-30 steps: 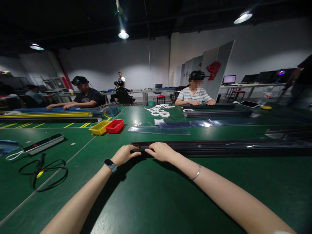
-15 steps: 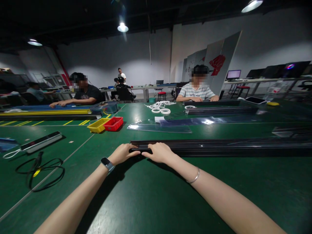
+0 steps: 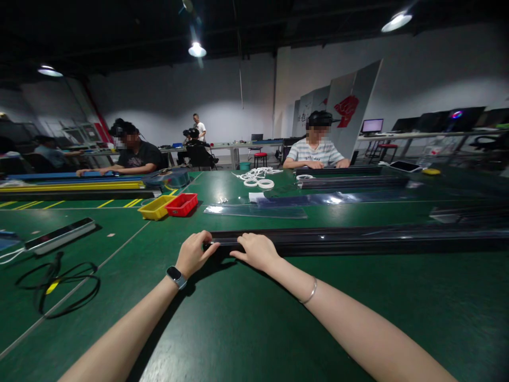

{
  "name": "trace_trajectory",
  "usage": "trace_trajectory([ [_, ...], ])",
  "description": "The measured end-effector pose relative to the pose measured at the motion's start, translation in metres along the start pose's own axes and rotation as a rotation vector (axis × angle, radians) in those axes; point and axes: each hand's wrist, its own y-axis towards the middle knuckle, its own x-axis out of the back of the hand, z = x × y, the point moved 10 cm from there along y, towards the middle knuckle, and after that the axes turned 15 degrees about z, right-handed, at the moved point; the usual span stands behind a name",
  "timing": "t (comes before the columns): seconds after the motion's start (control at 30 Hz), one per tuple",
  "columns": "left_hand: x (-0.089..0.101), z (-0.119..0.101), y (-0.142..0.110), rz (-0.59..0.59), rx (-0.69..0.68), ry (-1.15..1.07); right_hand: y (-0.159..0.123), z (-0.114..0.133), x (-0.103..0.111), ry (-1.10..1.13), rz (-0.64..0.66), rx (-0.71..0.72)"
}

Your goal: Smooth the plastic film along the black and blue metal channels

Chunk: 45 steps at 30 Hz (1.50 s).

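Observation:
A long black channel-shaped profile (image 3: 350, 240) lies across the green table in front of me, running off to the right. At its left end is my left hand (image 3: 193, 252), its fingers curled over the tip and its thumb along the near side. A small light spot shows between those fingers; what it is I cannot make out. Just to the right, my right hand (image 3: 256, 249) rests over the profile, fingers on top and towards the far side, thumb at the near edge. Its fingertips are partly hidden.
Beyond the profile lie clear plastic strips (image 3: 254, 211), a yellow bin (image 3: 156, 208), a red bin (image 3: 182, 205) and white tape rings (image 3: 265, 184). On the left are a power bank-like white block (image 3: 61, 236) and a black cable (image 3: 43, 281). Two co-workers sit across the table.
My left hand has shifted slightly left to the profile's end, and its fingers are more curled. My right hand stays on the profile. The whole view has turned a little right.

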Motion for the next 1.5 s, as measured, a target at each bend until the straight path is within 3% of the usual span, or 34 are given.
trace_trajectory([
  [0.1,0.002,0.001,-0.001,-0.014,0.020,-0.017,0.002,-0.001,-0.002,0.011,-0.007,0.017],
  [0.27,-0.011,-0.008,0.003,0.088,-0.025,0.009,0.005,-0.004,-0.007,0.013,0.034,-0.020],
  [0.47,-0.018,-0.004,0.006,0.147,-0.015,-0.003,0.007,-0.006,-0.006,0.022,0.050,-0.018],
  [0.63,-0.021,0.010,0.007,0.157,0.037,-0.101,0.029,0.019,-0.003,0.093,0.133,0.090],
  [0.7,-0.019,0.018,0.005,0.121,0.069,-0.153,0.040,0.038,0.001,0.126,0.108,0.167],
  [0.8,-0.014,0.023,0.002,0.038,0.095,-0.148,0.054,0.053,-0.003,0.118,0.086,0.153],
  [1.03,-0.020,0.007,0.007,0.108,0.062,0.134,0.055,0.048,-0.015,0.090,0.038,0.028],
  [1.13,-0.022,0.007,0.008,0.132,0.069,0.159,0.049,0.048,-0.006,0.082,-0.045,-0.004],
  [1.3,-0.022,0.003,0.006,0.128,0.034,0.208,0.048,0.051,-0.005,0.081,-0.038,0.013],
  [1.5,-0.027,0.008,0.005,0.155,0.072,0.194,0.044,0.050,0.000,0.072,-0.123,0.015],
])
